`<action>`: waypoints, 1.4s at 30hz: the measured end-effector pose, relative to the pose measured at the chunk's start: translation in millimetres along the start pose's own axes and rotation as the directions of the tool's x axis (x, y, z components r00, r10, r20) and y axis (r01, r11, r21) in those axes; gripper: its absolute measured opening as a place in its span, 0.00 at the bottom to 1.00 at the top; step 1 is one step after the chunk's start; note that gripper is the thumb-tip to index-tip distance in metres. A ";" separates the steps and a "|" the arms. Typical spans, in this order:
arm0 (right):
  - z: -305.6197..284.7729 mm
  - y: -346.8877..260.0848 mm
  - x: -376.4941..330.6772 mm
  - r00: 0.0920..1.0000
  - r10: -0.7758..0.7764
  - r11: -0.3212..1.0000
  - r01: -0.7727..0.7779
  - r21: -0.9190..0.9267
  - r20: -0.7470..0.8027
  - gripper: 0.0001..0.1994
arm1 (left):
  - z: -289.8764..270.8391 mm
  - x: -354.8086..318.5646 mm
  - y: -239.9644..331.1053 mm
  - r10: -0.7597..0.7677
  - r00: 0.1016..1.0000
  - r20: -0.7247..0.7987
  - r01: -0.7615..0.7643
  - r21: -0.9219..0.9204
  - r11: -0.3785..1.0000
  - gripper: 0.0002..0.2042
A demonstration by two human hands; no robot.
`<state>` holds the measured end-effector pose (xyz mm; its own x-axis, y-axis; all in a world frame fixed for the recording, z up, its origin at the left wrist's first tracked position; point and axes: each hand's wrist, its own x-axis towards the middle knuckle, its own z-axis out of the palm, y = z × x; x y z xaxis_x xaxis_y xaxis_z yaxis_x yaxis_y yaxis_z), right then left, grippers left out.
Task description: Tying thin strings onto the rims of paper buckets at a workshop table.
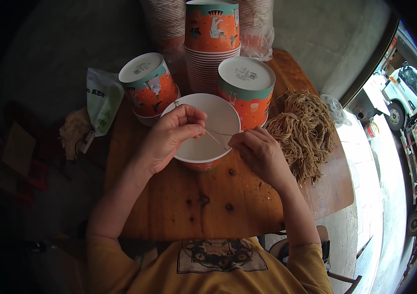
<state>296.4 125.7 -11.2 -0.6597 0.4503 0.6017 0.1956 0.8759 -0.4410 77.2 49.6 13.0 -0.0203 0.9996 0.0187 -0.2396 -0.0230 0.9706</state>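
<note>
Over the mouth of a white-lined paper bucket (220, 109), my two hands hold a thin pale string (213, 137). My left hand (173, 132) pinches it between thumb and fingers, and a short bit sticks up by its knuckles. Fingers pressed together, my right hand (262, 149) grips the string near the bucket's right rim. Between the hands the string forms a narrow loop or two strands; which, I cannot tell. To the right lies a large tangled heap of brown strings (304, 132).
Two orange-and-teal paper buckets stand upside down, one at the left (149, 88) and one at the right (247, 85). Behind rises a tall bucket stack (212, 39). A white-green bag (103, 100) hangs by the wooden table's (169, 210) left edge. Outside, a truck (409, 90) is parked.
</note>
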 end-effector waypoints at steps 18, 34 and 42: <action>20.3 -0.6 8.6 0.898 0.399 0.793 -0.439 0.422 0.184 0.10 | 8.4 7.0 2.3 0.164 0.974 -0.158 -0.154 0.079 0.985 0.09; 10.4 -3.5 8.2 0.893 0.395 0.847 -0.444 0.292 0.215 0.11 | 33.0 9.3 -15.2 0.052 0.994 -0.099 -0.008 0.397 0.918 0.07; -36.4 -8.7 15.6 0.907 0.200 0.899 -0.321 0.299 0.371 0.08 | 24.4 19.6 -5.5 -0.214 0.977 0.008 0.209 0.183 0.961 0.07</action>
<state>310.8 131.4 26.3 -0.8281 0.5197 0.2104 0.1703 0.5907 -0.7887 101.8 69.8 13.8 0.0392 0.9814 -0.1880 -0.0572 0.1901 0.9801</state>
